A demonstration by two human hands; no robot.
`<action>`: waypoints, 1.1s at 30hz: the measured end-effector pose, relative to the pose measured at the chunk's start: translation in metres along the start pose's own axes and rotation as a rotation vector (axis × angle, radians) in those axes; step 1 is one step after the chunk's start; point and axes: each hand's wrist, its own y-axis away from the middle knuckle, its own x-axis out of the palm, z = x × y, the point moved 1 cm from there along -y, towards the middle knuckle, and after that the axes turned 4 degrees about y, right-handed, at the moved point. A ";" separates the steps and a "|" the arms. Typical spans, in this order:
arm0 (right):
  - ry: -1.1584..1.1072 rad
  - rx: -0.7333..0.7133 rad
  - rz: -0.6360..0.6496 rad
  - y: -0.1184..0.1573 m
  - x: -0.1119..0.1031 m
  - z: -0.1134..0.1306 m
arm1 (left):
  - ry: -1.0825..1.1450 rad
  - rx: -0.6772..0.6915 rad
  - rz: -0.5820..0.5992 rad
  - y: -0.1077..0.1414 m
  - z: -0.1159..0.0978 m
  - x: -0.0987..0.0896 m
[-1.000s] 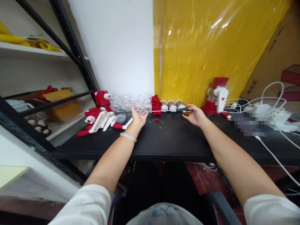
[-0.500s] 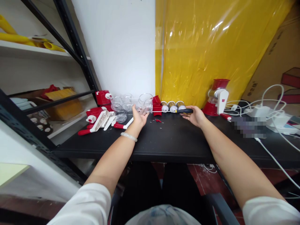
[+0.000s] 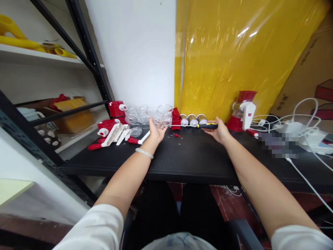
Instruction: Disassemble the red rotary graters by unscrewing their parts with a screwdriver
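My left hand (image 3: 157, 133) is wrapped round a clear plastic housing (image 3: 166, 118), which lies sideways with its round opening to the right. A black-and-yellow screwdriver (image 3: 208, 126) rests in the fingers of my right hand (image 3: 219, 130). Its long thin shaft points left and reaches the housing's end. Behind the shaft are red plastic parts (image 3: 176, 116) and several metal drums (image 3: 193, 119). A small red piece (image 3: 176, 135) and tiny white bits lie on the black table (image 3: 192, 156) between my hands.
At the left stand red housings (image 3: 116, 108), white crank handles (image 3: 113, 134) and clear cups (image 3: 135, 130). An assembled red-and-white grinder (image 3: 243, 111) stands at the right, near white cables and chargers (image 3: 288, 124). A metal-framed shelf (image 3: 85, 52) borders the left side.
The whole view has shifted slightly. My right fingers have changed their hold a little on the screwdriver handle, showing more of its yellow marking. My left hand keeps hold of the clear housing.
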 end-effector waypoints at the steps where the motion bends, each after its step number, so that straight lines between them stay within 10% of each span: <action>1: 0.136 -0.001 -0.048 -0.002 -0.001 -0.004 | 0.000 0.005 -0.001 0.000 -0.001 0.000; 5: 0.385 -0.112 -0.074 -0.006 -0.002 -0.013 | 0.026 0.015 -0.032 -0.003 -0.003 -0.002; 13: -0.091 -0.043 0.024 -0.001 0.003 0.000 | 0.009 0.006 -0.021 -0.004 0.000 -0.001; 19: 0.247 -0.045 -0.013 -0.004 0.005 -0.010 | 0.042 0.006 -0.022 -0.005 -0.003 -0.002; 27: -0.111 -0.053 0.071 0.002 0.003 0.003 | 0.029 0.002 0.001 -0.004 -0.001 -0.002; 33: 0.285 -0.011 -0.007 -0.001 0.003 -0.010 | 0.020 0.028 -0.032 -0.004 -0.003 -0.002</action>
